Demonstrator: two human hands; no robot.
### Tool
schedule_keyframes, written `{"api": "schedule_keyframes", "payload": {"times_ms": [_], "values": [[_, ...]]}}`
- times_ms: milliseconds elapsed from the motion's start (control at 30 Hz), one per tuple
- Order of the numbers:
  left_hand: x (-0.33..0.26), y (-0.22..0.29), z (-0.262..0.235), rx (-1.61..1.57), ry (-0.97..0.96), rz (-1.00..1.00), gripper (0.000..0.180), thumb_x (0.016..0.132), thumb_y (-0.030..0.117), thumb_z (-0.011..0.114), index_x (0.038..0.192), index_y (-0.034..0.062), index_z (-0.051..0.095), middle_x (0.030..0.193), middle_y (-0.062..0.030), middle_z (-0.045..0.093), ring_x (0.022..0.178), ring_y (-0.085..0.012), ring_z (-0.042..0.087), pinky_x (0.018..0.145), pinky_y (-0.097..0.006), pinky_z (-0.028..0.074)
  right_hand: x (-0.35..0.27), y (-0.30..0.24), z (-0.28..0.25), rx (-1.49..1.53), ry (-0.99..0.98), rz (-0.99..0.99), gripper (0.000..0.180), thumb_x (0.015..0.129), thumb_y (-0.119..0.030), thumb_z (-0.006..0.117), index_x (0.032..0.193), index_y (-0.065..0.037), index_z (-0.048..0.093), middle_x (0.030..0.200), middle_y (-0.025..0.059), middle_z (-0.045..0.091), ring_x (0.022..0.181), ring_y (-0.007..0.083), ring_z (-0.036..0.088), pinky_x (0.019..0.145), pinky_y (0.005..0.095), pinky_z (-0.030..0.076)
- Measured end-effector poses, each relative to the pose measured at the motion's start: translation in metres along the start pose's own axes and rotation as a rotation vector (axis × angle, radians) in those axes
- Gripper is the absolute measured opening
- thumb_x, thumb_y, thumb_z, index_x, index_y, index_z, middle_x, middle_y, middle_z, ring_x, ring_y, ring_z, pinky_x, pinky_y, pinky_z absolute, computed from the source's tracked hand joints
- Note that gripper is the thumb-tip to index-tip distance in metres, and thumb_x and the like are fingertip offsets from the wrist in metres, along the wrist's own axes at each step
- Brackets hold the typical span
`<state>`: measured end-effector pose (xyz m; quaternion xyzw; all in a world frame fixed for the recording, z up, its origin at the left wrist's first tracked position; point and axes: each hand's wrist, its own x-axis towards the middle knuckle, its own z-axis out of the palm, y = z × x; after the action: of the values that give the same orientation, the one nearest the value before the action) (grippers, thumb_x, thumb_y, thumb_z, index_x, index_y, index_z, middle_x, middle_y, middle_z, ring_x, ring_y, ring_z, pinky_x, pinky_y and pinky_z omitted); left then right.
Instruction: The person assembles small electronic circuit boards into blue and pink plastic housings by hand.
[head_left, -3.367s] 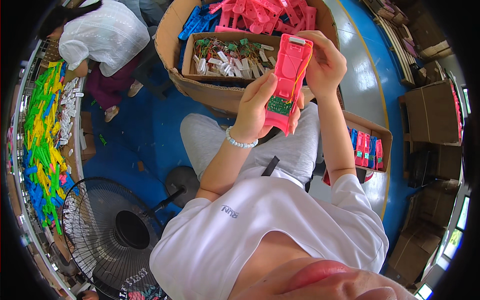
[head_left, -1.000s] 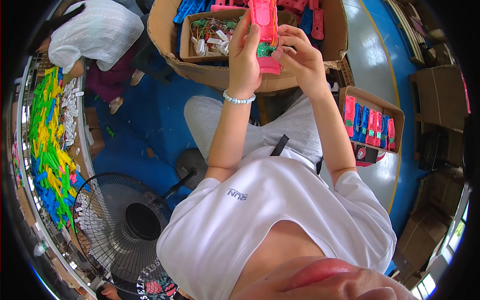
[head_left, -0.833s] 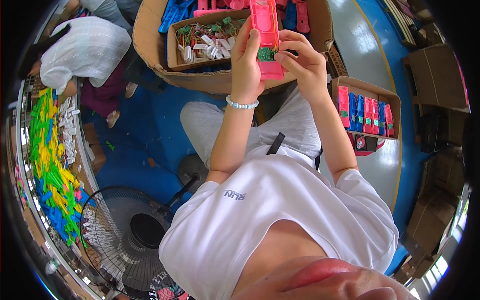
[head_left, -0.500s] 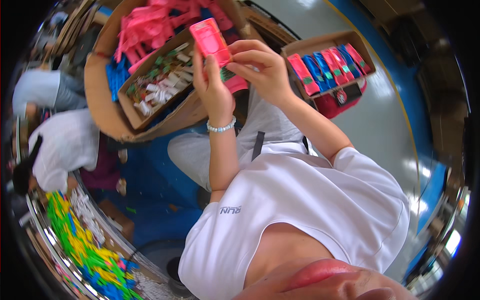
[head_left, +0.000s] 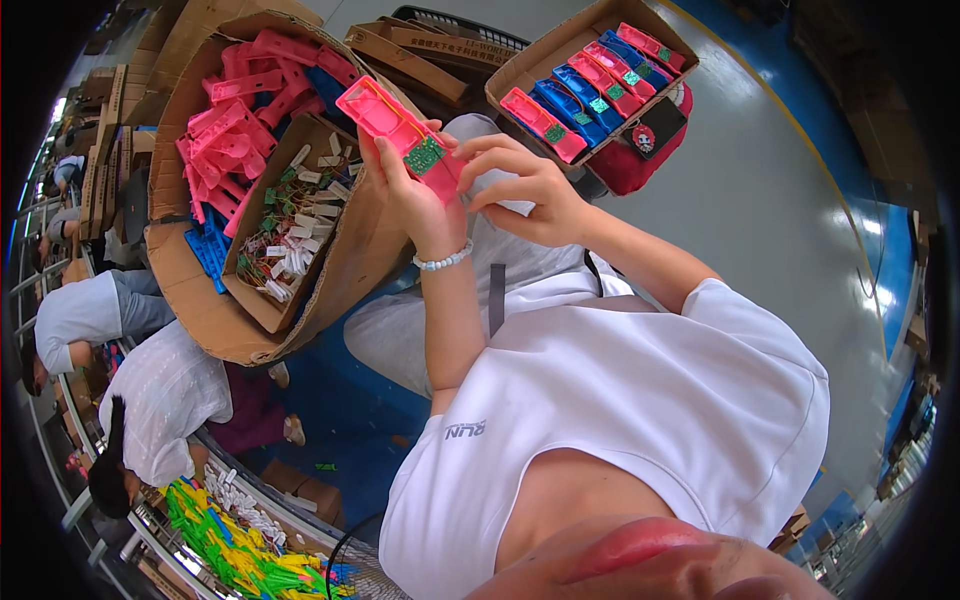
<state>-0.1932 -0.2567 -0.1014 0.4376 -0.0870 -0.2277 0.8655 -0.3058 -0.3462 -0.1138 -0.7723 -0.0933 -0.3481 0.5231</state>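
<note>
My left hand (head_left: 420,210) grips a long pink plastic housing (head_left: 372,108) from below, its thumb along the near side. The housing is tilted, its hollow side facing up. A small green circuit board (head_left: 425,155) sits in its lower part, and a thin wire runs from it toward the far end. My right hand (head_left: 530,190) is just right of the housing's lower end, fingers bent and apart, holding nothing I can see. Whether its fingertips touch the housing I cannot tell.
A big carton (head_left: 165,285) at left holds pink and blue housings and a smaller box (head_left: 265,315) of wired boards with white connectors. Housings with boards line a cardboard box (head_left: 505,85) at upper right. People (head_left: 165,390) bend beside a bin of green and yellow pieces (head_left: 225,540) at lower left.
My right hand's fingers have come off the housing's lower end and spread. The housing has turned, so the board shows more fully. The whole view has shifted, showing more of the boxes.
</note>
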Motion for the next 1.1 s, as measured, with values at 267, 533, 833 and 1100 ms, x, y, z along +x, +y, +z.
{"api": "schedule_keyframes", "payload": {"times_ms": [267, 533, 833, 1100], "values": [[-0.036, -0.046, -0.027, 0.084, -0.266, -0.087, 0.051, 0.103, 0.036, 0.047, 0.143, 0.0073, 0.035, 0.117, -0.0169, 0.058, 0.112, -0.0273, 0.059, 0.096, -0.041, 0.05, -0.032, 0.002, -0.003, -0.152, 0.1, 0.383, 0.026, 0.08, -0.015, 0.078, 0.097, -0.001, 0.064, 0.111, 0.013, 0.06, 0.104, 0.0285, 0.061, 0.084, 0.0366, 0.053], [-0.042, -0.083, -0.032, 0.255, -0.374, -0.117, 0.057, 0.102, 0.025, 0.053, 0.15, 0.0076, 0.028, 0.128, -0.0155, 0.055, 0.12, -0.0249, 0.055, 0.1, -0.039, 0.047, -0.051, 0.028, -0.037, -0.382, 0.09, 0.606, 0.033, 0.072, -0.015, 0.082, 0.097, -0.003, 0.064, 0.091, 0.0132, 0.067, 0.086, 0.0287, 0.066, 0.076, 0.0373, 0.052], [-0.043, -0.093, -0.062, 0.249, -0.239, -0.342, 0.032, 0.099, 0.011, 0.053, 0.13, 0.0011, 0.054, 0.111, -0.0108, 0.064, 0.102, -0.0183, 0.063, 0.09, -0.032, 0.051, -0.089, 0.138, -0.126, -0.803, 0.048, 0.878, 0.033, 0.078, -0.024, 0.077, 0.101, -0.003, 0.064, 0.094, 0.0176, 0.069, 0.091, 0.0353, 0.066, 0.081, 0.0423, 0.05], [-0.013, -0.103, -0.049, 0.786, -0.56, 0.065, 0.031, 0.09, 0.009, 0.06, 0.12, 0.0004, 0.062, 0.112, -0.0152, 0.065, 0.108, -0.0304, 0.061, 0.096, -0.037, 0.047, -0.107, 0.151, -0.122, -0.836, -0.048, 0.904, 0.051, 0.077, -0.026, 0.078, 0.12, -0.005, 0.059, 0.105, 0.0219, 0.068, 0.103, 0.0386, 0.063, 0.086, 0.0444, 0.05]]}}
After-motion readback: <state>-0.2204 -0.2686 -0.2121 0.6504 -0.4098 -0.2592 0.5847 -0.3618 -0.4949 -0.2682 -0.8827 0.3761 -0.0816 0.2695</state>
